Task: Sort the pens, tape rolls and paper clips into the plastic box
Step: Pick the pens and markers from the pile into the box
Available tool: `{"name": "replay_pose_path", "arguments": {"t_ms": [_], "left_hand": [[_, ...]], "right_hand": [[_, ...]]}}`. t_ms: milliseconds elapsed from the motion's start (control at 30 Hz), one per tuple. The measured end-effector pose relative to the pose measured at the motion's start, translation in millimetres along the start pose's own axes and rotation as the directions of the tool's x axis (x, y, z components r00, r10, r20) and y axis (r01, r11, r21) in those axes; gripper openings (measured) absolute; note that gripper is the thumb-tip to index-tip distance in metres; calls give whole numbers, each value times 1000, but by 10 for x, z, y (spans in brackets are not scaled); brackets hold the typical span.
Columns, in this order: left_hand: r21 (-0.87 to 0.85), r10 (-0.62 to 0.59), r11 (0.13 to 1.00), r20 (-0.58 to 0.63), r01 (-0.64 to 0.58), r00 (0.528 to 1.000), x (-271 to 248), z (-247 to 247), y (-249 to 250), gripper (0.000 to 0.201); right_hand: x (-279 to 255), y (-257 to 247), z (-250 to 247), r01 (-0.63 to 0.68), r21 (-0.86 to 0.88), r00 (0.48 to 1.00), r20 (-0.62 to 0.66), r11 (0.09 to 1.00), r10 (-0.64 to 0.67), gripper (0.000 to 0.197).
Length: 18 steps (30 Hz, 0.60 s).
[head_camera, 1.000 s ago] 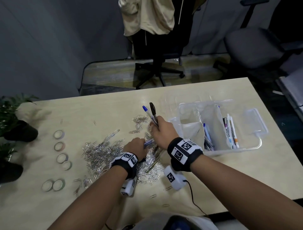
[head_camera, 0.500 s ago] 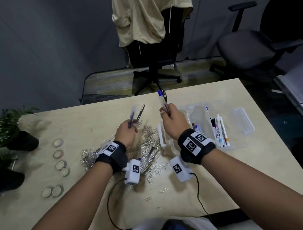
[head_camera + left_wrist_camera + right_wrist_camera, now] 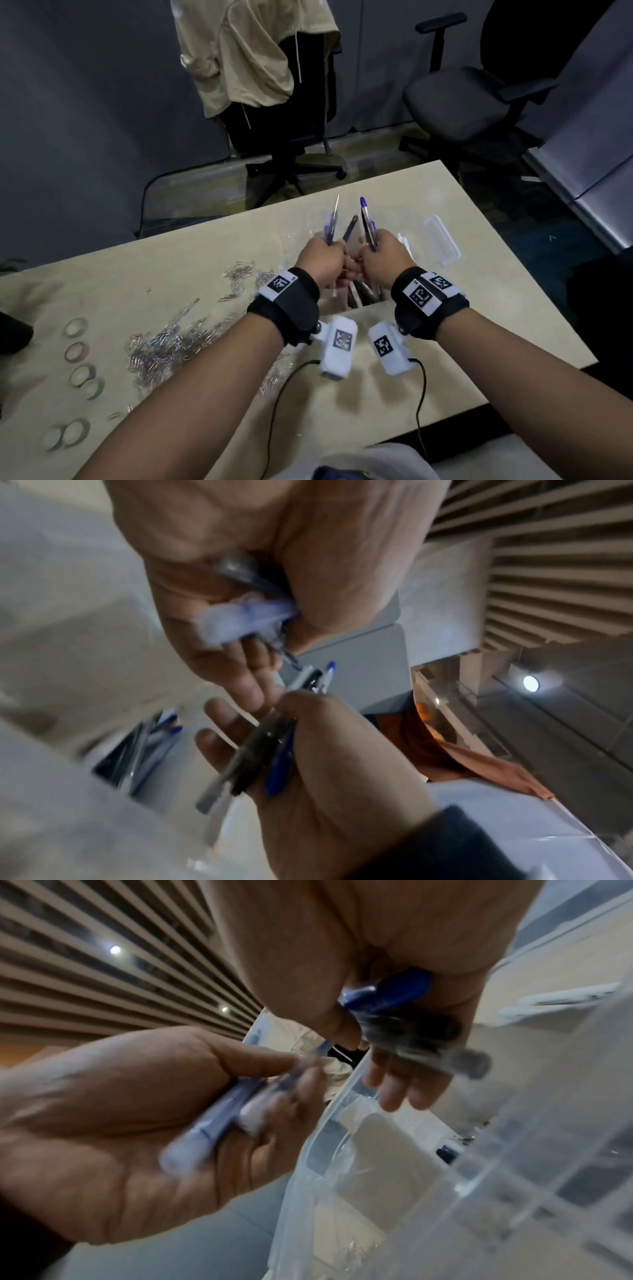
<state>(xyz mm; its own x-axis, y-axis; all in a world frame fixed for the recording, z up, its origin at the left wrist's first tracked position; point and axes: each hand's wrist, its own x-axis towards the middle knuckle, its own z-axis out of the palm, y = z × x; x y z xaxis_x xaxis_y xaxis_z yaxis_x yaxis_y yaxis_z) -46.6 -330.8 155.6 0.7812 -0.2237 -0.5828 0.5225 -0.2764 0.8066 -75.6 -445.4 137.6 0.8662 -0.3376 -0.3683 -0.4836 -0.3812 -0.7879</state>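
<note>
The scene is being viewed from above by the head camera, tilted down over the table (image 3: 394, 205). Each hand is being filmed at very close range from below by its wrist camera. The pen-filled hands are being shared by all views.

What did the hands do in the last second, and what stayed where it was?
Both hands rose from the paper clips and came together over the box. The left hand picked up pens from the pile; the right hand kept gripping its pens. The tape rolls and clips stayed on the table.
</note>
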Motion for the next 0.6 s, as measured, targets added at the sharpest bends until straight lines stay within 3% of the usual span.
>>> {"name": "replay_pose_path", "arguments": {"t_ms": [200,300,367,467,600], "left_hand": [[200,-61,978,17,57,998,120,303,-53,31],[301,-47,953,-2,45,999,184,372,-78,24],[369,-32,929,-14,35,999,185,392,-79,23],[441,-10,897,-36,24,999,201,407,-125,23],[473,-12,880,-31,25,999,219,389,-178,22]], "right_hand": [[0,91,-87,-46,-101,997,55,994,52,14],[-1,118,-125,-38,-120,996,80,992,48,5],[3,141,-144,-26,-139,993,113,990,42,14],[37,174,-142,-24,-160,988,146,987,47,13],[71,195,-138,-53,-209,989,127,977,81,27]]}}
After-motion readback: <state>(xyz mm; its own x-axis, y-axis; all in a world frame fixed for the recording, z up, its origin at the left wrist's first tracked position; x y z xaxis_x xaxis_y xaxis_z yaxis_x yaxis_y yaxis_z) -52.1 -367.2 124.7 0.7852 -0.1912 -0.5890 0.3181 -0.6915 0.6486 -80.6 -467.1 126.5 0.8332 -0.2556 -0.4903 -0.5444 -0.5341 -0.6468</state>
